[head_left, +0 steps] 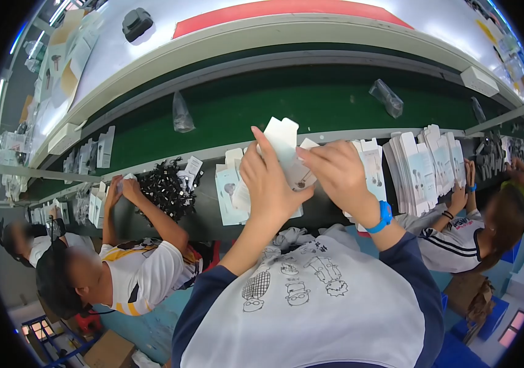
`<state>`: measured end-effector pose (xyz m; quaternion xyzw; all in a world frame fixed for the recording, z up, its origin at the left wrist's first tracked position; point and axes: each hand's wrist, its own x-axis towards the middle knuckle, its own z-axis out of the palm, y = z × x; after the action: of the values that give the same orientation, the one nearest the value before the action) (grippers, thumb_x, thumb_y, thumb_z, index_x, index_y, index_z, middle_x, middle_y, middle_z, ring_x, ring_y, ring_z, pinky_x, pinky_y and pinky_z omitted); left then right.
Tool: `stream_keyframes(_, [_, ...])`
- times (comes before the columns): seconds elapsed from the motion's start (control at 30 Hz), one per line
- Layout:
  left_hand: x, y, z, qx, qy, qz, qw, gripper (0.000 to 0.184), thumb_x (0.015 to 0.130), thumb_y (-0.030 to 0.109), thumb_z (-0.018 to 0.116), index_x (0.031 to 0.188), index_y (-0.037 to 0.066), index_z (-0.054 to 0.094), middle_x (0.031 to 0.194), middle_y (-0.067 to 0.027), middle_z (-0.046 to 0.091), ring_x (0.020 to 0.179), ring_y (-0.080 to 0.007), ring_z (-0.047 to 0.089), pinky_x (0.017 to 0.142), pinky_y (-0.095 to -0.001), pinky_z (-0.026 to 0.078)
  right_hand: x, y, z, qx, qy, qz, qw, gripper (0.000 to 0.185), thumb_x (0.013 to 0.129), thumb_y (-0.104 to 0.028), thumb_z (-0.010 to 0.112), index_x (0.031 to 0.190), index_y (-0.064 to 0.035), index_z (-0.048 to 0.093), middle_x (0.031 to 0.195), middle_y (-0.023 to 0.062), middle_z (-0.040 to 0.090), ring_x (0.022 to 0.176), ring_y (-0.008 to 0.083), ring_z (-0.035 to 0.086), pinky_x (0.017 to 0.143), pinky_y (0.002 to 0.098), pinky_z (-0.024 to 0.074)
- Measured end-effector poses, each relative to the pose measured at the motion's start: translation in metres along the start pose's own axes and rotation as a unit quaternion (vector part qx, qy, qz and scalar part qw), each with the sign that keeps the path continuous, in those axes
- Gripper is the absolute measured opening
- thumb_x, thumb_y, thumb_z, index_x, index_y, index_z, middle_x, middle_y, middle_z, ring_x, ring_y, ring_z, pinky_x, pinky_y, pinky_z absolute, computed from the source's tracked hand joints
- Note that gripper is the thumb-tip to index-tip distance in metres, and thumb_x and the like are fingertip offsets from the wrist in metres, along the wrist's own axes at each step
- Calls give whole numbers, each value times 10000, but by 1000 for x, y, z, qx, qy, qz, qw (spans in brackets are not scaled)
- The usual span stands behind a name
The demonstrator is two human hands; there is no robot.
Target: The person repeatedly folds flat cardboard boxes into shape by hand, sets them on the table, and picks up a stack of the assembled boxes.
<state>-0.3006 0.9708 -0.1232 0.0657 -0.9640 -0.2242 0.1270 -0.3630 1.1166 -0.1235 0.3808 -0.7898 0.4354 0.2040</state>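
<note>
In the middle of the head view, a white flat carton (pixel 282 144) with raised end flaps stands between my hands. My left hand (pixel 268 184) holds it from the left, with the index finger stretched up along its edge and the thumb below. My right hand (pixel 337 175), with a blue band at the wrist, has its fingertips pinched at a flap on the carton's right side. White and pale-green cartons (pixel 230 193) lie just left of my left hand. Right of my right hand, more cartons (pixel 370 168) stand upright.
A green conveyor belt (pixel 274 92) runs across behind my hands, bearing clear plastic bags (pixel 182 113). A heap of small black parts (pixel 167 190) lies to the left. Stacked cartons (pixel 412 172) stand at the right. Co-workers sit on both sides, their hands at the bench.
</note>
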Motion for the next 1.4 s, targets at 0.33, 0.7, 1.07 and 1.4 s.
stream_keyframes(0.33, [-5, -9, -4, -454, -9, -131, 881, 914, 616, 117, 825, 1370, -53, 336, 1193, -184, 557, 1061, -233, 592, 860, -358, 509, -28, -37, 9, 389, 1, 284, 876, 1198, 627, -335, 854, 1506, -30, 99, 1491, 188, 275, 1363, 319, 313, 1066, 423, 316])
stream_keyframes(0.7, [-23, -13, 19, -375, 8, 53, 925, 941, 570, 82, 839, 1340, 8, 303, 1266, -158, 474, 1111, -216, 542, 884, -355, 480, -21, -39, -2, 531, 47, 339, 775, 863, 772, -12, 561, 1514, -64, 122, 1298, 160, 482, 1202, 243, 477, 1021, 347, 359])
stream_keyframes(1.07, [-27, -12, 5, -313, 39, 197, 928, 831, 532, 116, 832, 1176, 182, 310, 1228, -224, 389, 1090, -356, 494, 898, -428, 438, -9, -37, -3, 621, -8, 438, 650, 529, 784, -113, 610, 1279, -13, 452, 1134, 88, 540, 1117, 171, 521, 959, 289, 415])
stream_keyframes(1.4, [-23, -5, -23, -614, -205, 42, 761, 1293, 490, 126, 804, 1496, 75, -8, 1170, -130, 511, 1104, -261, 521, 962, -363, 378, -16, -19, 4, 399, 6, 3, 917, 493, 948, -509, 429, 709, -96, 553, 865, 87, 566, 840, 258, 454, 682, 373, 374])
